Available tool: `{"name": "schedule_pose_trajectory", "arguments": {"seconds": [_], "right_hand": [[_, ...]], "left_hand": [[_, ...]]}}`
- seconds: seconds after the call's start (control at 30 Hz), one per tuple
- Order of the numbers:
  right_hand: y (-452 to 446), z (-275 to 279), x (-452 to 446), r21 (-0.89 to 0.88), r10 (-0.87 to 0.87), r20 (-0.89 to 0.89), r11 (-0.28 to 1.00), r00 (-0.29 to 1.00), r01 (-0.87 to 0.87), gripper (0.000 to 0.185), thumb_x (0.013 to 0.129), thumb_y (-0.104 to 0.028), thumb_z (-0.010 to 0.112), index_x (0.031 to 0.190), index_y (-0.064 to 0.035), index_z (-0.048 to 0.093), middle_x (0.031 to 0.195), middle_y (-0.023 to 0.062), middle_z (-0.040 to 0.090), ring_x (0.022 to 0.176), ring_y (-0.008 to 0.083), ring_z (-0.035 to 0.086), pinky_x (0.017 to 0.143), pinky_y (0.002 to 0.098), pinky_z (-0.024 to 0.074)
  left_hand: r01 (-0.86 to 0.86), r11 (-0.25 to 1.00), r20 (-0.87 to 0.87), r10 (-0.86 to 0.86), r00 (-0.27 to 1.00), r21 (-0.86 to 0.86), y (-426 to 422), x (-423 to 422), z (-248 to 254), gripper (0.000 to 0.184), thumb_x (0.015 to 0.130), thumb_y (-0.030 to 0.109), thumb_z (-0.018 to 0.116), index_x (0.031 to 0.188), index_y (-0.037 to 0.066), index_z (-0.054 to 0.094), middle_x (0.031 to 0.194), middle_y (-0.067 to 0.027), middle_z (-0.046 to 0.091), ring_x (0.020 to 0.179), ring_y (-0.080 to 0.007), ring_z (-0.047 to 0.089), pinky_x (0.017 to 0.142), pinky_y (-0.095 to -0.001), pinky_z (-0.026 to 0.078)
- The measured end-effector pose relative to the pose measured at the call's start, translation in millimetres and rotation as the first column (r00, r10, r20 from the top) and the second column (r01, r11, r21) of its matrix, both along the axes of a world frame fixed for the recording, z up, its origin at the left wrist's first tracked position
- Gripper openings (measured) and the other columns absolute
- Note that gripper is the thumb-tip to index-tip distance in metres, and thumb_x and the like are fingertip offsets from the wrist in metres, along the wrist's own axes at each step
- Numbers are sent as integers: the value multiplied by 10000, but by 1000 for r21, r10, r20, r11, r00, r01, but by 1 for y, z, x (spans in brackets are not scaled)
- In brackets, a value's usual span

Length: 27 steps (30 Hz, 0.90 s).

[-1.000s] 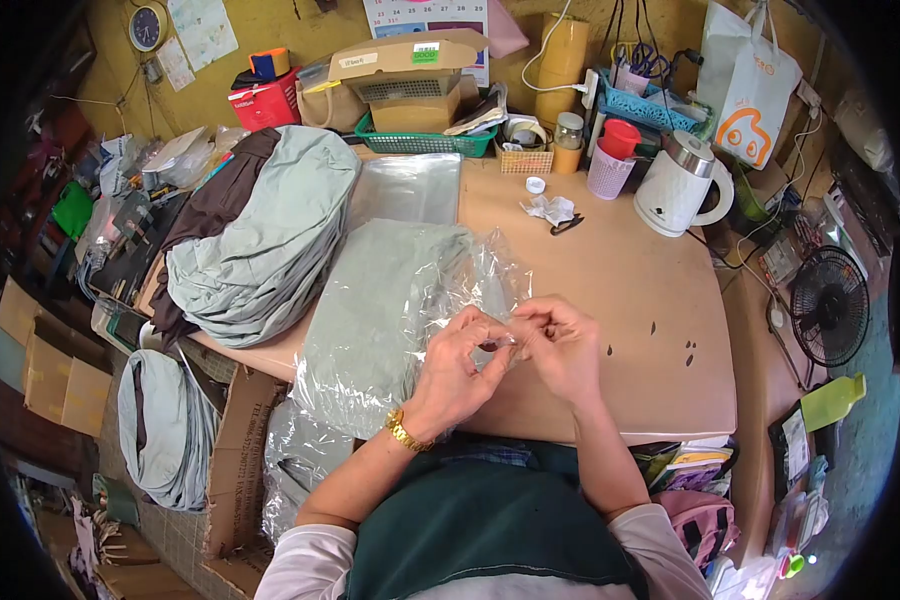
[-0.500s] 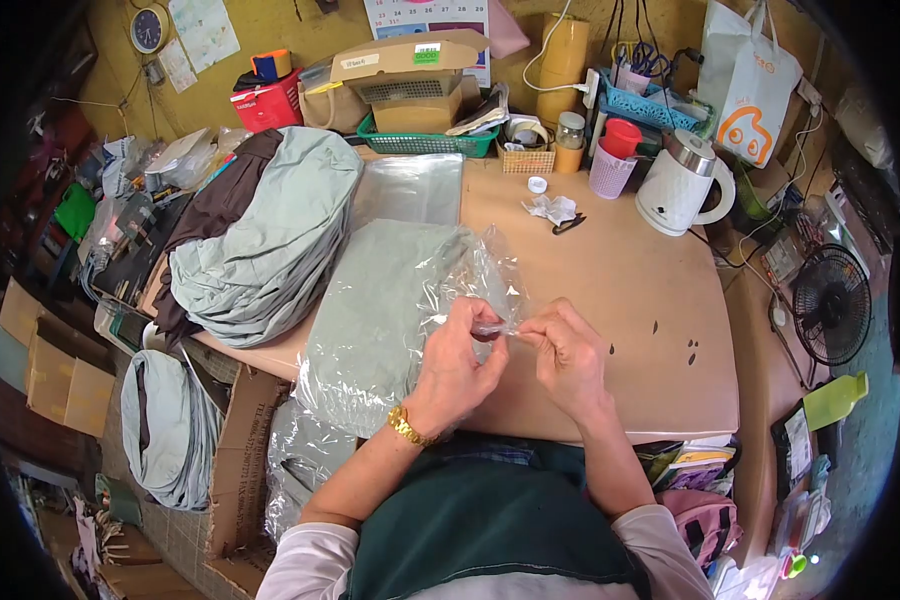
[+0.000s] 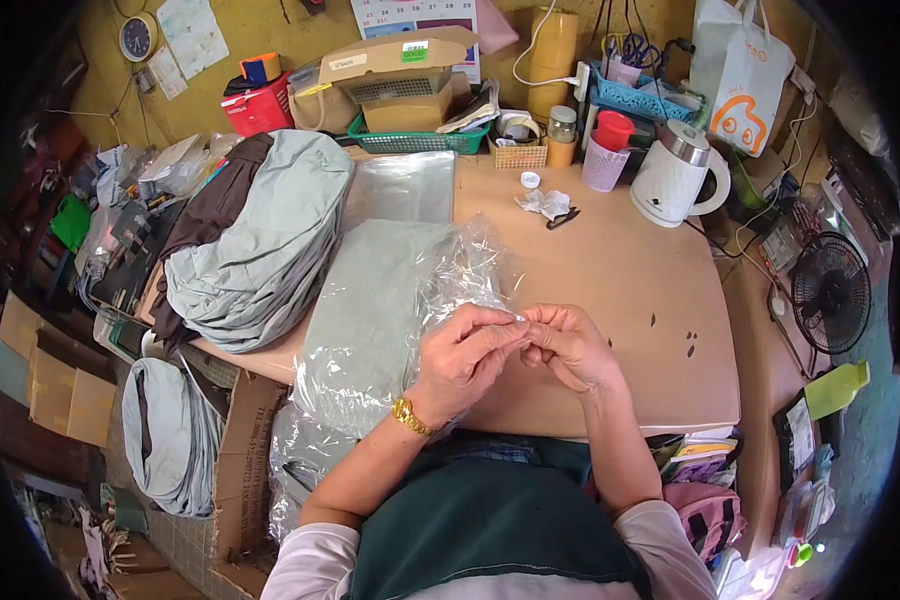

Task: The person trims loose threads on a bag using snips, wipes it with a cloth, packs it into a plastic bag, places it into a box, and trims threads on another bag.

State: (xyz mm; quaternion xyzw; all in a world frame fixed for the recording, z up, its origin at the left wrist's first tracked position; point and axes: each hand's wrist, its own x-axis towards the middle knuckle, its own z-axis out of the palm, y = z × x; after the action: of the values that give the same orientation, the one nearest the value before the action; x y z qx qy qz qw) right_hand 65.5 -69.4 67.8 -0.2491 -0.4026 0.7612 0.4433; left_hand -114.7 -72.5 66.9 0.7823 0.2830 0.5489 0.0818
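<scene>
Wall (image 3: 260, 30): yellow, with a clock (image 3: 138, 36) and a calendar (image 3: 420, 14) on it.
Tabletop (image 3: 620, 285): brown; a kettle (image 3: 670, 175) and crumpled paper (image 3: 544, 203) stand toward its far side.
Pile (image 3: 285, 225): pale green and brown cloth, heaped left of the bag.
Sheets (image 3: 405, 185): clear and flat, just beyond the bag.
Bag (image 3: 478, 248): clear, lying on the tabletop with pale cloth (image 3: 370, 285) inside; its loose plastic bunches up at the right.
Left hand (image 3: 465, 355): over the bag's near right part, thumb and fingers drawn together, apparently pinching a bit of the loose plastic.
Right hand (image 3: 570, 345): just right of the bag, over bare tabletop, its fingertips meeting the left hand's and seemingly pinching the same bit; the fingers hide most of it.
Bag from hands: most of it lies left of both hands and beyond them, the bunched end nearest.
Fingertip work: best done with a small, firm pinch, the left hand steadying while the right works the film; thin plastic probably slips or tears if tugged hard.
Slack: better left loose toward the hands, so the cloth inside stays flat.
</scene>
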Motion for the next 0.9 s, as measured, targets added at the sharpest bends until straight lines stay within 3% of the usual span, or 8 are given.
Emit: {"name": "schedule_pose_trajectory", "arguments": {"seconds": [0.17, 0.37, 0.47, 0.53, 0.6, 0.63, 0.73, 0.9], "right_hand": [[0, 4, 2, 331, -346, 363, 916, 865, 228, 70, 911, -18, 613, 868, 22, 652, 737, 38, 635, 578, 65, 535, 537, 229, 462], [0, 9, 12, 446, -569, 370, 802, 735, 396, 93, 922, -11, 592, 888, 33, 666, 715, 40, 628, 589, 77, 564, 536, 218, 459], [-4, 19, 6, 457, -501, 230, 812, 834, 362, 94, 935, -41, 597, 957, 32, 651, 798, 55, 638, 659, 98, 582, 627, 227, 479], [8, 3, -4, 456, -599, 99, 737, 795, 499, 161, 950, -108, 596, 1057, 10, 621, 910, 74, 632, 753, 109, 589, 697, 251, 482], [24, -36, -7, 444, -690, -43, 635, 723, 632, 251, 965, -174, 595, 1157, -12, 591, 1022, 93, 626, 847, 121, 597, 768, 276, 485], [28, -70, -5, 282, -615, 105, 772, 782, 570, 394, 963, -277, 589, 1277, -56, 504, 1141, 110, 577, 931, 128, 577, 816, 306, 476], [10, -104, -17, 54, -425, 128, 905, 896, 421, 643, 945, -458, 569, 1449, -131, 340, 1312, 133, 483, 1065, 154, 540, 890, 354, 460], [10, -43, 0, -234, -194, -193, 961, 962, 147, 867, 877, -527, 632, 1529, -161, 193, 1438, 149, 365, 1220, 238, 477, 1010, 396, 402]], "left_hand": [[-18, 1000, 19, 18, 1000, -23, -6, -5, 8, 178, 733, -5, 782, 882, 19, 687, 796, -71, 630, 670, -144, 600, 544, -243, 483], [-171, 979, -166, 188, 968, 111, -11, -18, 33, 214, 751, 90, 765, 903, 32, 626, 828, -95, 625, 694, -276, 608, 602, -371, 497], [-342, 934, -230, 356, 906, 100, -2, 0, 54, 301, 804, 169, 724, 1033, 28, 591, 854, -131, 628, 784, -301, 614, 713, -399, 492], [-181, 806, -481, -143, 865, -563, 34, 3, 52, 333, 853, 172, 698, 1116, 9, 574, 903, -104, 665, 844, -271, 643, 858, -380, 476], [182, 925, -85, -222, 971, -334, 87, 13, 55, 400, 869, 199, 653, 1195, 8, 518, 953, -164, 637, 888, -315, 626, 805, -388, 487], [275, 897, 52, -274, 960, -347, 109, 18, 85, 374, 877, 175, 644, 1191, 12, 523, 961, -135, 646, 882, -270, 634, 793, -357, 496], [735, 644, 628, -488, 606, -209, 111, 24, 194, 273, 897, 102, 601, 1155, 28, 553, 952, -54, 660, 834, -142, 633, 744, -281, 518], [797, 603, 730, -536, 425, -21, 93, -72, 216, 252, 907, 124, 580, 1137, 21, 566, 940, -56, 649, 804, -136, 627, 720, -279, 522]]}}
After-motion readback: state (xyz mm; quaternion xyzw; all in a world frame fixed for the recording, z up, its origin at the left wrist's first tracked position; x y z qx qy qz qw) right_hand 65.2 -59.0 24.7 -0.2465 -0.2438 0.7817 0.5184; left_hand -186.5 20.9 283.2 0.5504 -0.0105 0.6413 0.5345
